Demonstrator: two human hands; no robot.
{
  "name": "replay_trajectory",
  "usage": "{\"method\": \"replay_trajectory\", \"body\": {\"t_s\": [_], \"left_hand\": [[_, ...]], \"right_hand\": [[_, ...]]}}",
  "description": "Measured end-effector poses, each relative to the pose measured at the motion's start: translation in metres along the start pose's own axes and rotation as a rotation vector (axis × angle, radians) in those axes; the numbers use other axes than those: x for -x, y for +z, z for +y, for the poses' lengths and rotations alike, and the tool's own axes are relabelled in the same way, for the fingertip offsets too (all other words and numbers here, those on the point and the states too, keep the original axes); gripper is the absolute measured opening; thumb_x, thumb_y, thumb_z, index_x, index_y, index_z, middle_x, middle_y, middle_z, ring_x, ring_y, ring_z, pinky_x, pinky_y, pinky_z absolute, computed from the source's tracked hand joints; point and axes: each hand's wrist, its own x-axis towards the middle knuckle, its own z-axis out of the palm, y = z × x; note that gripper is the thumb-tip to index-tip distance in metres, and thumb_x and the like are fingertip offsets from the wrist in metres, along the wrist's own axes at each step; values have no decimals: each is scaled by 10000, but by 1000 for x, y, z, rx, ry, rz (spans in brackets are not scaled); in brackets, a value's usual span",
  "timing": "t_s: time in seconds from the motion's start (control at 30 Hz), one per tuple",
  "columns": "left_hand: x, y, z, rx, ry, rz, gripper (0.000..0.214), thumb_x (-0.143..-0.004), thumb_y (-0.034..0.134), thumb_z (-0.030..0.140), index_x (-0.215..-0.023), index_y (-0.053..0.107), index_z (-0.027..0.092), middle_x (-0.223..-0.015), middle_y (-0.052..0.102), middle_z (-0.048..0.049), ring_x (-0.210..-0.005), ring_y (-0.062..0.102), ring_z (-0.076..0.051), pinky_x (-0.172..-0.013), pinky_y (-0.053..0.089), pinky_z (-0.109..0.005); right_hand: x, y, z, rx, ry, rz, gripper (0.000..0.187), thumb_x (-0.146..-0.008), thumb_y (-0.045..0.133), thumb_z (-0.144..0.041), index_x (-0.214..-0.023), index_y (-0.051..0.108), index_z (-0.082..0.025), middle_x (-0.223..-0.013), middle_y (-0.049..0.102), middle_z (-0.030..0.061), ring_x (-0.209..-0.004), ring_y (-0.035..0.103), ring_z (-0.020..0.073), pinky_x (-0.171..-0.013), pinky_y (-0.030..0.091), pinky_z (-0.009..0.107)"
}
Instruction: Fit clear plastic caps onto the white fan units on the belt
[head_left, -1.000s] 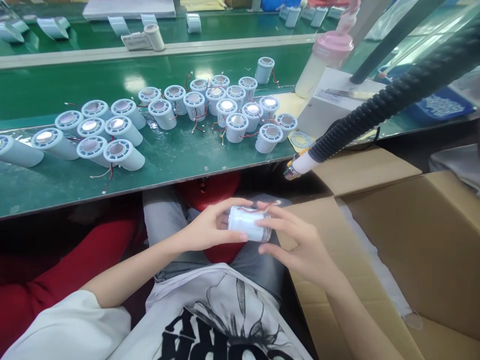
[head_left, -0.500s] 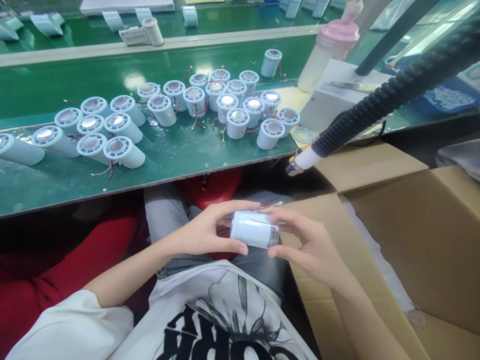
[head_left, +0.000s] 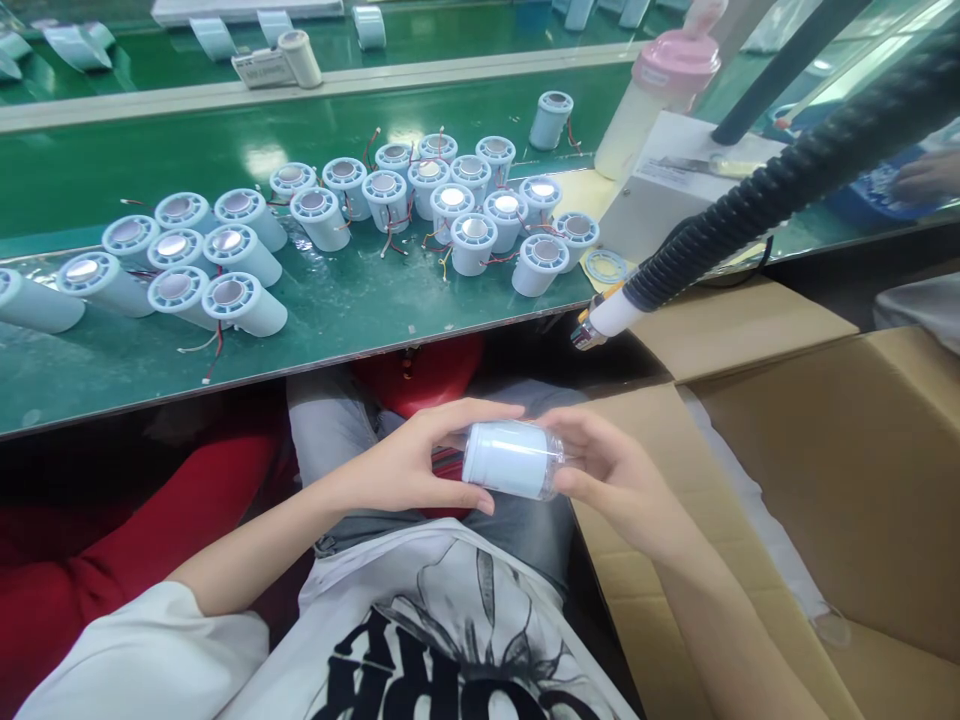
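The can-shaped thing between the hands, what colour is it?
The can-shaped thing is pale blue, seen best in the head view.

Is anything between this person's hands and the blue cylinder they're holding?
Yes, apparently a clear plastic wrap: it surrounds the blue cylinder and juts past its end by the right hand. Nothing else visible blocks that hand or the left hand.
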Motion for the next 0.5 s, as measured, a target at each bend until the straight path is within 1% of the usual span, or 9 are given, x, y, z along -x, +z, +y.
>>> {"method": "replay_trajectory", "body": {"t_s": [0.1, 0.23, 0.37, 0.5], "left_hand": [[0, -1, -1, -36, 14, 0, 728, -646, 795, 209, -1314, 506, 248, -1322, 557, -111, -1201, 546, -255, -1019, 436, -382], [0, -1, -3, -68, 49, -8, 743, -648, 793, 189, -1324, 491, 250, -1347, 536, -108, -1227, 524, -250, -1030, 430, -378], [1, -2, -6, -78, 83, -10, 750, -646, 790, 162, -1325, 489, 261, -1362, 522, -102, -1242, 511, -248, -1032, 430, -369], [1, -2, -7, -75, 102, -27, 767, -642, 788, 131, -1329, 482, 279, -1368, 517, -91, -1257, 497, -244, -1039, 424, -361]], "right_hand": [[-2, 1, -1, -23, 43, 19, 333, -763, 709, -384, -1014, 584, -204, -939, 667, 53, -752, 646, 151, -623, 563, 241], [-5, 4, 1, -123, 92, 23, 297, -780, 678, -395, -966, 569, -191, -793, 665, 16, -619, 626, 119, -531, 549, 218], [-6, 7, 5, -203, 182, 39, 380, -758, 670, -493, -938, 535, -186, -681, 613, -13, -536, 614, 123, -470, 550, 233], [-7, 9, 8, -255, 277, 13, 458, -750, 629, -586, -922, 477, -189, -623, 620, -17, -475, 621, 137, -405, 514, 215]]}}
